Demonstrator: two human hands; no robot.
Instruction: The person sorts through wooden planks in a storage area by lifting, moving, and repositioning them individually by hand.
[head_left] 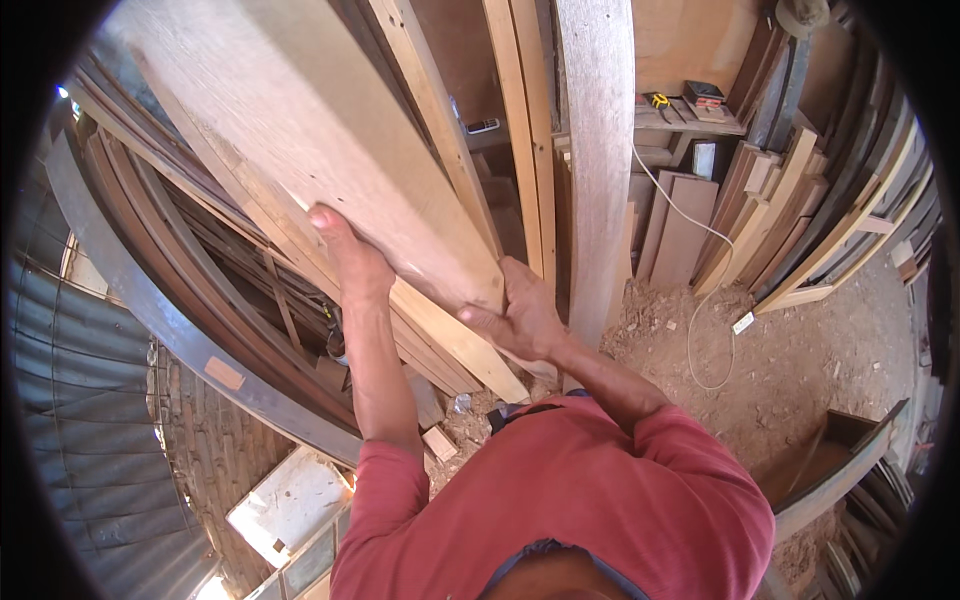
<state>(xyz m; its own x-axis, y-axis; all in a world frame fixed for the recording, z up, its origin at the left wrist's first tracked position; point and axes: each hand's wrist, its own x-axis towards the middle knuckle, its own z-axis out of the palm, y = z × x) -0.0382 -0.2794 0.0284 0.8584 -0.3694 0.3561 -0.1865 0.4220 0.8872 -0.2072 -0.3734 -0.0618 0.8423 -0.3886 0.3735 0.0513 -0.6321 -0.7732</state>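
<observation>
Board [330,140]: slanting lengthwise, away to your left.
Left hand [358,265]: you're gripping its left edge, partly curled.
Right hand [528,315]: you're clasping its near end.

The shirt [580,490] is a soft, faded red, its cloth plain and lightly creased, with loose short sleeves [388,478] (the forearms [385,375] below are bare). The collar [545,546] is a narrow, curving band of dark blue.
</observation>
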